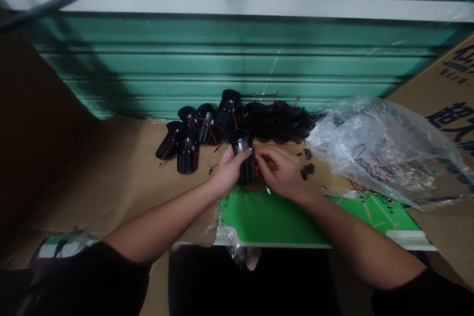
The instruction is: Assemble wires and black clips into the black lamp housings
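My left hand (228, 170) is wrapped around a glossy black plastic housing (245, 170) with a flared top and a ribbed lower body, its thumb lying across the front. At the housing's right side, my right hand (280, 170) is closed in a pinch on what looks like a thin wire; the fingertips partly hide it. A small pale tip (268, 189) shows just below that hand. Similar black housings (187, 153) with red and black wires lie to the left of and behind my hands.
A pile of black housings (277, 121) runs along the green wall. On the right, a clear plastic bag (385, 153) holds wired parts. Small black pieces (307, 170) lie near my right hand, and loose wires (374, 197) rest on the green board (281, 222). Cardboard (137, 177) covers the left.
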{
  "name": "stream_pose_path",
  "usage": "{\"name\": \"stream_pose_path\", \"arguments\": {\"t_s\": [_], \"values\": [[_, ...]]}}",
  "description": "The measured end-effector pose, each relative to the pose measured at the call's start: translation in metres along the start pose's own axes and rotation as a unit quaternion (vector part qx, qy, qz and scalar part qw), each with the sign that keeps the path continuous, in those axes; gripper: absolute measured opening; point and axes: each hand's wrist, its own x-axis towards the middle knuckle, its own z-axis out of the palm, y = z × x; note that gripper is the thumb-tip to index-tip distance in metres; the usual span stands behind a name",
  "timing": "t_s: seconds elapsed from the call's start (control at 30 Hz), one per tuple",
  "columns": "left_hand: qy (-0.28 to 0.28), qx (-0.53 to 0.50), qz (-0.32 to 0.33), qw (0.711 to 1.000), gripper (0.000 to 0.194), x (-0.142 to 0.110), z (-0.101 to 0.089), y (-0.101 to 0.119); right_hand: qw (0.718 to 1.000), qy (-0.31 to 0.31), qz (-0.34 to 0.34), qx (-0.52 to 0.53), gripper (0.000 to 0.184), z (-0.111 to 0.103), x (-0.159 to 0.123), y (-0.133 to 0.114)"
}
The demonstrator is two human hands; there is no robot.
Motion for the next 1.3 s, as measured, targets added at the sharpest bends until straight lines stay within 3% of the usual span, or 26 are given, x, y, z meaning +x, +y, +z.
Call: {"name": "stream_pose_path", "arguments": {"t_s": [0.37, 0.63, 1.3], "values": [[-0.015, 0.03, 0.034, 0.999, 0.058, -0.002, -0.003, -0.001, 0.999, 0.025, 0.02, 0.018, 0.012, 0.0, 0.002, -0.004], [-0.031, 0.02, 0.003, 0.999, 0.062, -0.007, 0.002, 0.005, 0.996, 0.027, 0.053, 0.059, 0.011, -0.002, 0.002, -0.005], [-0.021, 0.034, 0.019, 0.999, 0.061, -0.012, 0.005, 0.0, 0.997, 0.045, 0.061, 0.014, 0.005, 0.004, -0.002, -0.007]]}}
